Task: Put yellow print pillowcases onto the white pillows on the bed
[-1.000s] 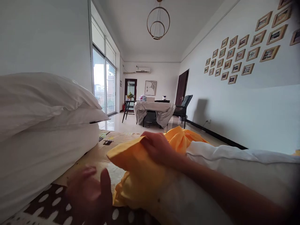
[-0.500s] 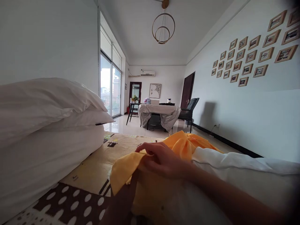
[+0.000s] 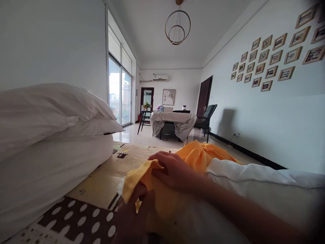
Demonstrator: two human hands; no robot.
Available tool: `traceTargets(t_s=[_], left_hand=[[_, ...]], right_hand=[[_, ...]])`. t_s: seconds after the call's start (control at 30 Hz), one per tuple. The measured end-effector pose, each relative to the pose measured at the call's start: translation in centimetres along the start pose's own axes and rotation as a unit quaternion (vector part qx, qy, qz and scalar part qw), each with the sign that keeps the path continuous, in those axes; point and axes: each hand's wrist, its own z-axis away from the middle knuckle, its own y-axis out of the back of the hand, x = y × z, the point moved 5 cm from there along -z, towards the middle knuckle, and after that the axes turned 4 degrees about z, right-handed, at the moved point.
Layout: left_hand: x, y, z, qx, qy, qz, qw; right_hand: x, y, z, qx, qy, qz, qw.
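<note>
An orange cloth lies bunched in front of me, with more of its folds spreading beyond my right hand. My right hand reaches in from the right and grips the cloth's upper edge between thumb and fingers. Lower down, in shadow, my left hand has its fingers bent around the near edge of the same cloth, partly covered by a raised flap. A white pillow or padded bedding piece lies against the cloth on the right, partly hidden by my right forearm.
White pillows sit on thick white bedding at the left. Beneath my hands is a patterned beige and brown bedspread. Farther off stand a draped table and a black chair.
My left hand has come up under the cloth's flap and its fingers now show at the edge. The flap has shifted slightly right; my right hand keeps its hold.
</note>
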Motion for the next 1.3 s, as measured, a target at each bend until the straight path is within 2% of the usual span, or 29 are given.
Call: traceTargets(t_s=[0.1,0.2,0.3,0.37,0.47,0.5,0.53,0.57,0.6,0.67,0.73,0.8,0.83,0.9,1.0,1.1,1.17,1.3], left_hand=[[0.9,-1.0,0.5,-0.077,-0.088,0.006,0.993],[0.8,-1.4,0.3,-0.082,-0.126,0.010,0.989],[0.0,-1.3,-0.4,-0.079,-0.125,-0.021,0.989],[-0.7,-0.4,-1.2,-0.024,-0.131,-0.047,0.990],[-1.4,2.2,-2.3,0.177,-0.162,-0.020,0.970],[-1.6,2.8,-2.6,0.230,-0.166,0.010,0.959],[-1.8,3.1,-3.1,0.254,-0.158,0.045,0.953],[-2.0,3.0,-3.6,0.246,-0.136,0.084,0.956],[-2.2,2.5,-4.1,0.209,-0.098,0.124,0.965],[-2.4,0.9,-4.7,0.094,0.003,0.205,0.974],[-2.6,-0.8,-4.3,-0.007,0.102,0.275,0.956],[-2.7,-1.7,-3.5,-0.062,0.160,0.299,0.939],[-2.8,-1.8,-3.2,-0.077,0.169,0.294,0.938],[-2.7,-1.6,-3.0,-0.100,0.143,0.270,0.947],[-1.7,-1.0,-3.2,-0.123,0.027,0.237,0.963],[-0.2,-0.6,-3.2,-0.112,-0.060,0.202,0.971],[0.6,-0.5,-2.8,-0.092,-0.075,0.191,0.974],[1.4,-0.6,-2.0,-0.033,-0.058,0.184,0.981]], right_hand=[[0.1,-0.4,0.0,0.005,-0.007,0.018,1.000],[0.4,-0.7,0.1,0.013,-0.005,0.017,1.000],[0.9,-0.3,0.1,0.055,0.010,-0.012,0.998],[1.1,0.3,0.3,0.110,0.028,-0.034,0.993],[1.2,1.0,0.8,0.168,0.047,-0.056,0.983],[1.2,1.2,0.9,0.180,0.045,-0.058,0.981],[1.1,1.4,1.1,0.191,0.040,-0.056,0.979],[1.1,1.5,1.3,0.204,0.035,-0.055,0.977],[1.1,1.7,1.4,0.219,0.033,-0.054,0.974],[0.9,2.0,1.7,0.246,0.043,-0.053,0.967],[0.6,2.1,1.8,0.253,0.073,-0.048,0.964],[0.1,2.0,1.8,0.236,0.111,-0.038,0.965],[-0.2,1.8,1.8,0.219,0.128,-0.030,0.967],[-0.8,1.4,1.7,0.176,0.158,-0.002,0.972],[-1.6,0.7,1.5,0.124,0.181,0.067,0.973],[-2.2,-0.3,1.4,0.103,0.187,0.131,0.968],[-2.4,-0.9,1.5,0.097,0.189,0.165,0.963],[-2.6,-1.6,1.9,0.092,0.196,0.176,0.960]])
